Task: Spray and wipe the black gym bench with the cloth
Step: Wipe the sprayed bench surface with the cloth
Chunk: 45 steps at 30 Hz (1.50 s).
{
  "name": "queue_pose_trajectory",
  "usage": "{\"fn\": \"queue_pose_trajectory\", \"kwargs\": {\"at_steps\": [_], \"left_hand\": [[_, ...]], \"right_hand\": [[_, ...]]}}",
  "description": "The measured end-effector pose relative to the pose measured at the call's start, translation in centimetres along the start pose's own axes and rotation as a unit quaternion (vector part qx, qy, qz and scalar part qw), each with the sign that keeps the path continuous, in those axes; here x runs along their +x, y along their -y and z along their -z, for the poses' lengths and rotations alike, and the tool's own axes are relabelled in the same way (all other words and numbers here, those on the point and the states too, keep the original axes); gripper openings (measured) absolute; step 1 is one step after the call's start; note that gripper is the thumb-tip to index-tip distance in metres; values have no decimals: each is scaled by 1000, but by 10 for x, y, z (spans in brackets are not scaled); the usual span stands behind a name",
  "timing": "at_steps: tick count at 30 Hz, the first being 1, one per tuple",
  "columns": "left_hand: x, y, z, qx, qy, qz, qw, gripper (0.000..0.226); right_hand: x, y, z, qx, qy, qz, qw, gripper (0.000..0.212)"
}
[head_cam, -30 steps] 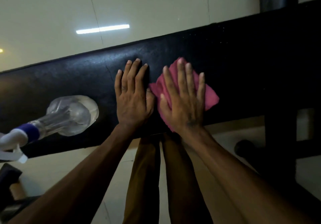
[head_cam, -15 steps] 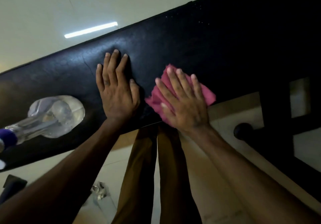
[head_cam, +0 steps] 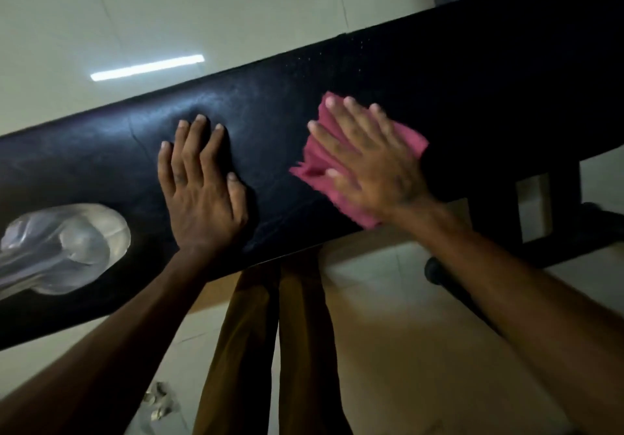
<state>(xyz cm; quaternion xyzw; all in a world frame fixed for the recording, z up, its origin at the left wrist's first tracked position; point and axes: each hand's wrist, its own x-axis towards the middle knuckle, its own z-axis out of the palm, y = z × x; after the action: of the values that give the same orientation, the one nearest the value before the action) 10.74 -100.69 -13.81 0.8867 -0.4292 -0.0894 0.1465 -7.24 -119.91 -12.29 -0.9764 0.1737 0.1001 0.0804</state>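
The black gym bench (head_cam: 472,73) runs slantwise across the view, lower at the left and higher at the right. My left hand (head_cam: 199,188) lies flat on its pad, fingers spread, holding nothing. My right hand (head_cam: 368,167) presses flat on a pink cloth (head_cam: 410,139) to the right of it, near the pad's front edge; the cloth sticks out around my fingers. A clear spray bottle (head_cam: 64,248) stands on the pad at the far left, its head cut off by the frame edge.
The bench's dark frame and legs (head_cam: 567,205) stand at the right, with a black round foot (head_cam: 435,270) below. My trouser legs (head_cam: 270,350) are under the bench edge. Pale tiled floor (head_cam: 202,12) lies beyond, with a light reflection.
My right hand has slid the pink cloth to the right along the pad, away from my left hand. My left hand has stayed flat in place.
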Motion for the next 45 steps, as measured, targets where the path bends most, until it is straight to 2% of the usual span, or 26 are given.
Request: {"fn": "queue_pose_trajectory", "kwargs": {"at_steps": [1,2,3,5,6,7,8,10,11,12,13,14,16,17,18,19,21,24,26,29,33,35,38,41,43,45], "left_hand": [[0,0,0,-3,1,1,1000,66],[-1,0,0,-6,0,2,1000,65],[0,-1,-1,-5,-3,1,1000,65],[0,1,-1,2,-5,-5,1000,65],[0,1,-1,3,-4,-7,1000,65],[0,1,-2,3,-2,-6,1000,65],[0,0,-1,4,-4,-2,1000,65],[0,0,-1,5,-11,-2,1000,64],[0,0,-1,5,-16,-5,1000,64],[0,1,-2,4,-18,-8,1000,63],[0,1,-2,1,-17,-9,1000,63],[1,0,-2,-5,-14,-11,1000,64],[0,2,-2,-9,-11,-14,1000,64],[0,3,-2,-6,-13,-16,1000,64],[0,4,-2,-3,-14,-18,1000,64],[0,4,-2,-3,-12,-16,1000,64],[0,3,-1,-4,-8,-11,1000,64],[2,3,-1,-8,-8,-13,1000,64],[2,4,-1,-15,-4,-12,1000,64],[1,4,1,-12,-2,-11,1000,64],[1,3,5,-16,16,-10,1000,65],[1,2,6,-18,21,-10,1000,64],[1,5,2,-10,12,-12,1000,63],[2,3,1,-10,-2,-11,1000,60],[2,1,4,-14,-2,-7,1000,60],[3,-2,8,-17,12,3,1000,60]], "right_hand": [[-1,-22,2,-6,0,-4,1000,60],[3,-42,3,-13,-18,-71,997,60],[12,-56,5,-7,-56,-189,980,59],[41,-51,9,12,-116,-424,898,60],[60,-31,11,21,-125,-488,864,61],[77,-7,13,34,-125,-490,862,62],[89,16,13,51,-123,-420,898,61],[93,45,11,51,-63,-134,988,60],[90,40,14,37,-25,-5,999,60],[89,23,18,29,-11,57,998,61],[90,2,20,27,-16,27,999,60],[92,-19,19,23,-43,-79,996,59],[100,-48,23,24,-97,-349,932,60],[108,-40,24,28,-99,-420,901,59],[119,-21,25,24,-106,-430,896,56],[128,4,25,28,-118,-389,913,49],[134,54,21,62,-114,-219,967,40],[125,51,26,74,-43,-23,996,50],[115,-5,30,36,-29,-59,997,48],[96,-89,40,-7,-57,-317,947,55],[112,-62,30,2,-50,-456,889,57],[125,-11,27,21,-80,-416,906,55],[122,60,10,61,-126,-212,967,49],[106,52,8,102,-102,-49,988,53],[94,8,13,88,-84,-17,992,57],[76,-52,18,71,-94,-99,988,59]]}}
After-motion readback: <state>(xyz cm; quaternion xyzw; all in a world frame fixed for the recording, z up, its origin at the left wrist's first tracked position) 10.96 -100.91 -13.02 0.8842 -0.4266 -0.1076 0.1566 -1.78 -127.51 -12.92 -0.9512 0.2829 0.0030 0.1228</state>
